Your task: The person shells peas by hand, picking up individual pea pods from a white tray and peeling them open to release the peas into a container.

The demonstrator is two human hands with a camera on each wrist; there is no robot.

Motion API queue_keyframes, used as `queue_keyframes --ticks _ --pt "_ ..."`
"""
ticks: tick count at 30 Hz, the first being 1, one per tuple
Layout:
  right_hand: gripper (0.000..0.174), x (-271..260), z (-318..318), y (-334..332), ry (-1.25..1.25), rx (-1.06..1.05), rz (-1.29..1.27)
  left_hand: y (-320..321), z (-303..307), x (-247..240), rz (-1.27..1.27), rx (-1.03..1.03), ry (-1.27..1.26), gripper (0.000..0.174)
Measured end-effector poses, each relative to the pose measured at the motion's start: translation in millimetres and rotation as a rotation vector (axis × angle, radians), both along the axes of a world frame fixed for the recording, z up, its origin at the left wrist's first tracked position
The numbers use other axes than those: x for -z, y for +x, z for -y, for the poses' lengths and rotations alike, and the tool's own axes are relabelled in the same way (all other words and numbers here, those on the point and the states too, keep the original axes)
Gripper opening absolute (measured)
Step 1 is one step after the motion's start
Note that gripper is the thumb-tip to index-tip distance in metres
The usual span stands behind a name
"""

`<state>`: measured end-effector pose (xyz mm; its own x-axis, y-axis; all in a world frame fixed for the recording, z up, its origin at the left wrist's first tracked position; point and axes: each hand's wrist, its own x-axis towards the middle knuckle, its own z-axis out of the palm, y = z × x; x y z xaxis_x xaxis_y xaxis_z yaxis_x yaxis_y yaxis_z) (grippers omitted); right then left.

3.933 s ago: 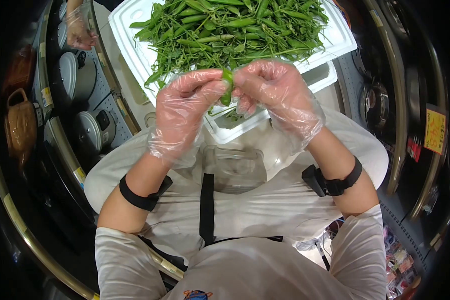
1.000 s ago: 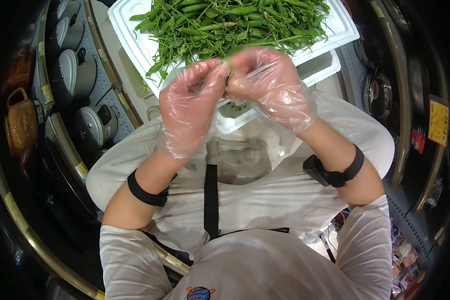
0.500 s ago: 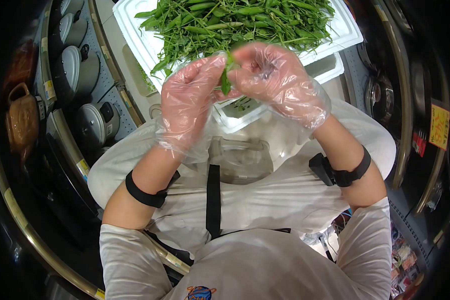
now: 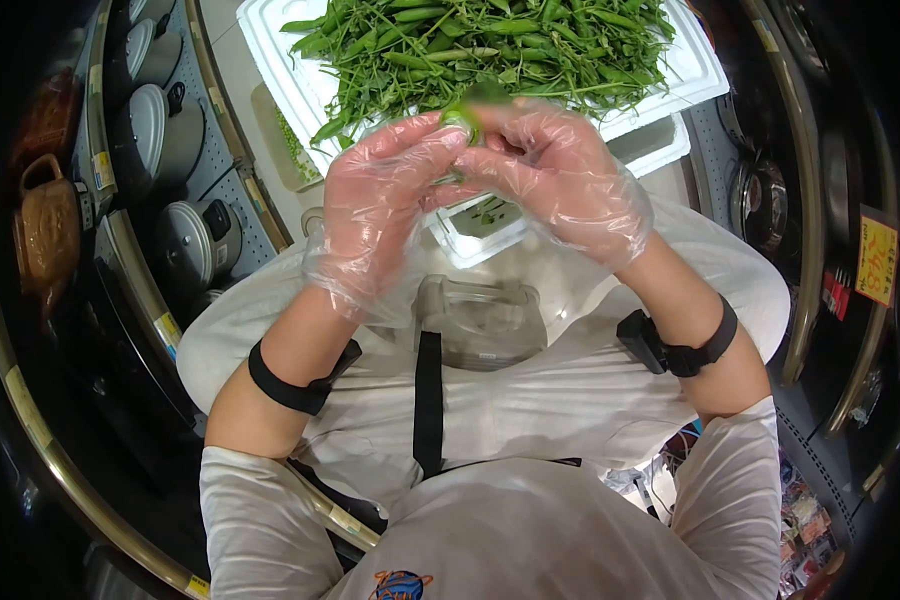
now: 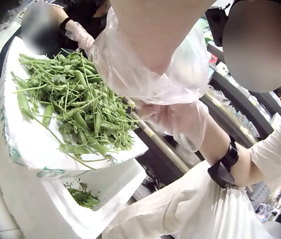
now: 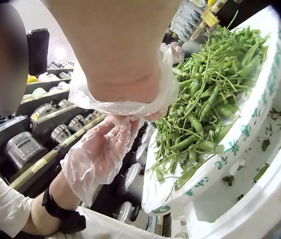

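In the head view, my left hand (image 4: 380,195) and right hand (image 4: 570,175), both in clear plastic gloves, meet over the near edge of a white foam lid (image 4: 685,85). A green pea pod (image 4: 457,120) is pinched by the left thumb and fingers. The right fingers, partly blurred, are on the same pod from the other side. A large heap of pea pods with stems and leaves (image 4: 490,60) lies on the lid just beyond. Both wrist views hide the pod behind gloves and forearms; the right wrist view shows the left hand (image 6: 98,152) with bent fingers.
Beneath the lid stands a white foam box (image 5: 123,191) with green scraps (image 5: 83,194) inside. A tub of shelled peas (image 4: 292,145) sits at the left. Between the legs is a clear container (image 4: 485,330). Shelves with pots (image 4: 200,240) flank both sides. Another person's gloved hand (image 5: 78,35) is across the heap.
An intact-looking pod was upright between the fingertips 3.9 s ago. Half a second ago green hung below the fingers; now it shows rounded above the left thumb. Another person's hand has left the head view.
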<state>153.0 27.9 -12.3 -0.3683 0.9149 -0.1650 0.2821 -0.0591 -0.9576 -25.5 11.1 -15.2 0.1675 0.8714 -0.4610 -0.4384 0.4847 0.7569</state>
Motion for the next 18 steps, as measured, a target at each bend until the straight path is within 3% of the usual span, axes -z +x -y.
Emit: queue_keyframes --ticks 4,10,17,18 --pt "0.037 1.0 -2.0 0.8 -0.069 -0.028 -0.164 -0.2 3.1 -0.6 -0.053 -0.002 0.020 0.027" --pt "0.042 8.3 -10.1 7.8 -0.142 -0.090 -0.240 -8.1 3.1 4.5 0.117 0.026 0.023 0.024" --pt "0.048 -8.1 -18.0 7.1 -0.083 -0.217 -0.118 -14.5 4.7 7.8 0.199 0.019 -0.009 0.020" --pt "0.048 -13.3 -16.9 5.6 0.101 -0.194 -0.027 -15.9 4.8 8.7 0.231 0.028 -0.001 0.020"
